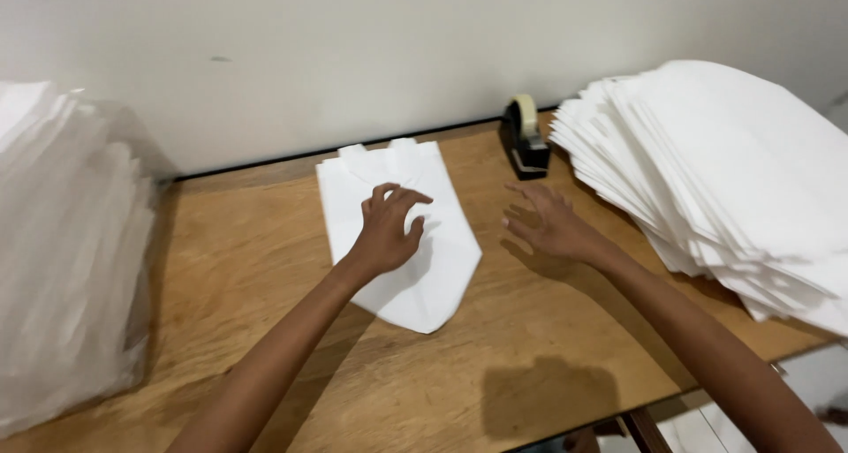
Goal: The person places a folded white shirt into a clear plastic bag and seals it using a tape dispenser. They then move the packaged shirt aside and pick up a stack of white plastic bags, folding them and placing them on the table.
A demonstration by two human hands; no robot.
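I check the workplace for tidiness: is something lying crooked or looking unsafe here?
Yes. The tall stack of white sheets on the right is fanned out unevenly and overhangs the edge of the wooden table. It might slide off.

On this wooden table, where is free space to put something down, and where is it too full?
Bare wood lies between the clear bag of white sheets and the folded white bag under the left hand. A second patch is at the near edge of the table, below both forearms. It is crowded on the right: the right hand, tape dispenser and fanned white stack.
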